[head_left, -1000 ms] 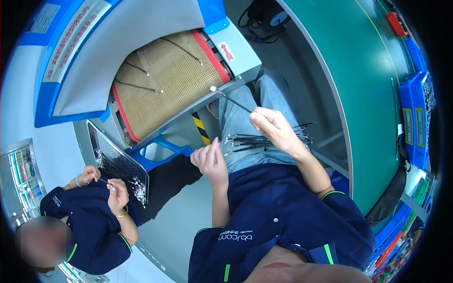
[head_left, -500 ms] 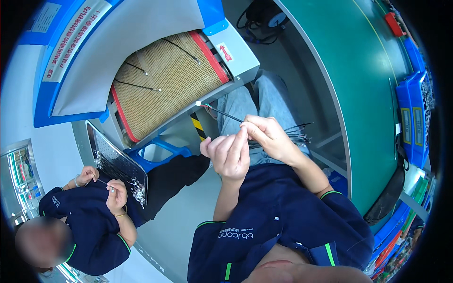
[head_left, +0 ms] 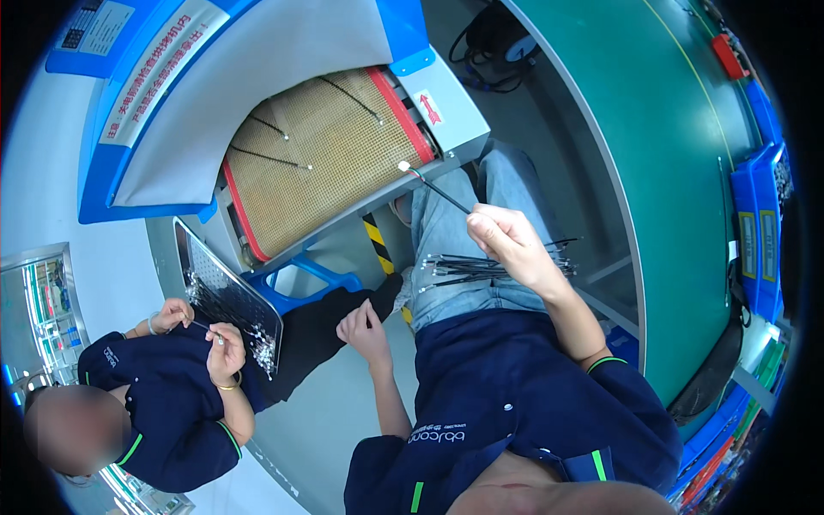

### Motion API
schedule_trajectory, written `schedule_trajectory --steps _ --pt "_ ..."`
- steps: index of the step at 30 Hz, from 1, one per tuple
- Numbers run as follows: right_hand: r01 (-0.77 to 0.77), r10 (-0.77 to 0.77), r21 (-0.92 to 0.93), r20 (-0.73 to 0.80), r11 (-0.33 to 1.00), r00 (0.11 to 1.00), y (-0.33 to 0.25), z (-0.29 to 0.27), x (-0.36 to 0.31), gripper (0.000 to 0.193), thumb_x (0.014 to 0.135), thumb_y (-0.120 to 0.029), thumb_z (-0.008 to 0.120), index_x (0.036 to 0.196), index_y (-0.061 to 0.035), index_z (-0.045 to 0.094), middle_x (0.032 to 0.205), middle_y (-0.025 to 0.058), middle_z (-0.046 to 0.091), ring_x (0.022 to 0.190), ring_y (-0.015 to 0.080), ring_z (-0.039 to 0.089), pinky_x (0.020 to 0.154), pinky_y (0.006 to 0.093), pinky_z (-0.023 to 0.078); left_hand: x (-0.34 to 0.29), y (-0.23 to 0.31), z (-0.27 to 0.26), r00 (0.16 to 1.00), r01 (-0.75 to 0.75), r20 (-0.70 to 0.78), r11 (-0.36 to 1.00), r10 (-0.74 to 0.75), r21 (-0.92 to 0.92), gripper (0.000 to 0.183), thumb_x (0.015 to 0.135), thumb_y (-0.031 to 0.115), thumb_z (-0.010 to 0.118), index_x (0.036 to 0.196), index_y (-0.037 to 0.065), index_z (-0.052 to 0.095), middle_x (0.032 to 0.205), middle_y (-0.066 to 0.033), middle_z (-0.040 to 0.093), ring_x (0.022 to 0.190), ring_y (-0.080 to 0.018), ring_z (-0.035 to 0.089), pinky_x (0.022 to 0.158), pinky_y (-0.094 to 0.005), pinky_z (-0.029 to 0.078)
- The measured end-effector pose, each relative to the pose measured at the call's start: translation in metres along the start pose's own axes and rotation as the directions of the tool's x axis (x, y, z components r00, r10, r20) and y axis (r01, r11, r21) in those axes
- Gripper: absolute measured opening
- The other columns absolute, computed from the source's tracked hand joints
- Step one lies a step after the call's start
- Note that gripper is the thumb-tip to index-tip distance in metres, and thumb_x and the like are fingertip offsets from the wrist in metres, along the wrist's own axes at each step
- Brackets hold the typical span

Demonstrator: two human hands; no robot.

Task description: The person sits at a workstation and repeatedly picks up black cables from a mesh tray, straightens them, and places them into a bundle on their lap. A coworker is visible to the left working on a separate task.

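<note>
My right hand is closed around a thin black cable, in front of my lap. The cable's free end slants up and left, with short coloured wires running into a small white connector. My left hand hangs to the left of my legs, holding nothing that I can see, fingers bent and somewhat apart. A bundle of similar black cables lies across my thighs, partly hidden by my right hand and forearm.
Ahead, several black cables lie on the mesh conveyor belt of a blue and white machine. At left, a co-worker handles a cable beside a metal tray of cables. A green table and blue bins stand right; a blue stool is below the belt.
My left hand has let go and moved down and left, away from my right hand. The right hand still grips the cable. The view has shifted slightly.
</note>
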State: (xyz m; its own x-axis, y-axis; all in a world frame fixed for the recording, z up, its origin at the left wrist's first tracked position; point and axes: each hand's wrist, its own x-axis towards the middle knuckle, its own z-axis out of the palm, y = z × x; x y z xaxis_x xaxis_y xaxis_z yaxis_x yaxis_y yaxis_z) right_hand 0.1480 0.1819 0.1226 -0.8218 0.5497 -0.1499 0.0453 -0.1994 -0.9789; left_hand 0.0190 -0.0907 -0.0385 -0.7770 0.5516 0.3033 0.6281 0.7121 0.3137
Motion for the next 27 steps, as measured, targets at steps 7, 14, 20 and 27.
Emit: schedule_trajectory --steps 7,14,20,27 --pt "-0.011 0.009 -0.222 -0.013 0.975 1.000 0.012 0.005 0.003 0.038 0.099 -0.025 0.048 0.068 -0.0033 0.042 0.059 -0.0023 0.037 0.056 0.0065 0.031 0.048 0.0272 0.028 0.044 0.117 -0.029 0.991 -0.116 -0.017 0.788 0.132 -0.605 0.019 0.086 0.018 0.064 0.074 0.003 0.060 0.069 -0.0052 0.055 0.064 -0.0177 0.051 0.061 -0.0305 0.039" --pt "0.198 -0.220 -0.239 -0.071 0.951 0.973 0.009 0.010 -0.008 0.028 0.095 -0.021 0.051 0.079 0.0023 0.052 0.061 0.0197 0.050 0.050 0.0304 0.047 0.049 0.0364 0.039 0.106 0.196 -0.055 0.953 0.064 0.206 0.514 0.224 -0.855 0.034 0.090 0.020 0.061 0.068 0.001 0.045 0.057 0.0000 0.036 0.053 -0.0056 0.033 0.046 -0.0242 0.027" --pt "0.120 -0.164 -0.442 -0.065 0.889 0.984 0.009 0.005 -0.007 0.024 0.094 -0.018 0.049 0.080 0.0014 0.048 0.061 0.0210 0.049 0.051 0.0320 0.049 0.050 0.0379 0.040 0.103 0.197 -0.050 0.952 0.210 0.280 0.395 0.127 -0.894 0.030 0.092 0.019 0.059 0.071 0.000 0.048 0.055 -0.0091 0.042 0.049 -0.0134 0.036 0.044 -0.0328 0.032" --pt "0.108 -0.144 -0.312 -0.095 0.944 0.985 0.020 0.009 -0.004 0.029 0.098 -0.016 0.048 0.072 -0.0021 0.042 0.061 -0.0017 0.034 0.060 0.0052 0.030 0.048 0.0258 0.026 0.105 0.195 -0.046 0.917 0.287 0.325 0.183 0.230 -0.940 0.028 0.099 0.018 0.048 0.076 0.002 0.044 0.066 0.0020 0.038 0.062 -0.0051 0.033 0.051 -0.0256 0.031"
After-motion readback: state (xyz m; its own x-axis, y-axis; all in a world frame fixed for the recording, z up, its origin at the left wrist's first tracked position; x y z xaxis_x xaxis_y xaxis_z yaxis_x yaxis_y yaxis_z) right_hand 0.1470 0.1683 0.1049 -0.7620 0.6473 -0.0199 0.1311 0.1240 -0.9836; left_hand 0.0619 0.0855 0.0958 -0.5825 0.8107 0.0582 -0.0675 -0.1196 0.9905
